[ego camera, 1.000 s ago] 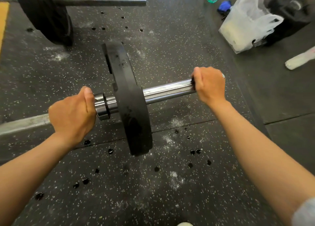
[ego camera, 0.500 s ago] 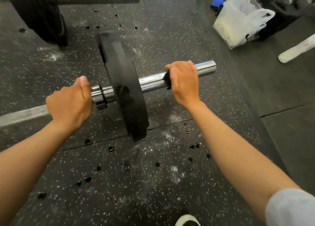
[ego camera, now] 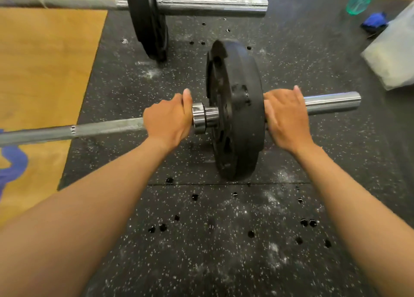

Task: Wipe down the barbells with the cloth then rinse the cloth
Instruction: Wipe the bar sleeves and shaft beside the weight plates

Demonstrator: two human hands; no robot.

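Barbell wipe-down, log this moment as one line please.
left hand: grips bar beside collar | right hand: wrapped on sleeve against plate | cloth: not visible | second barbell: behind

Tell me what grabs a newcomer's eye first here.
The black weight plate stands mid-frame on the near barbell. The left hand grips the bar beside the collar, and the right hand wraps the sleeve right against the plate. A second barbell lies behind, on the speckled mat.

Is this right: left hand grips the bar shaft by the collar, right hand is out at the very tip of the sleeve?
Not quite. Head view: the left hand does grip the bar by the collar, but the right hand sits on the sleeve right against the plate, not at the tip.
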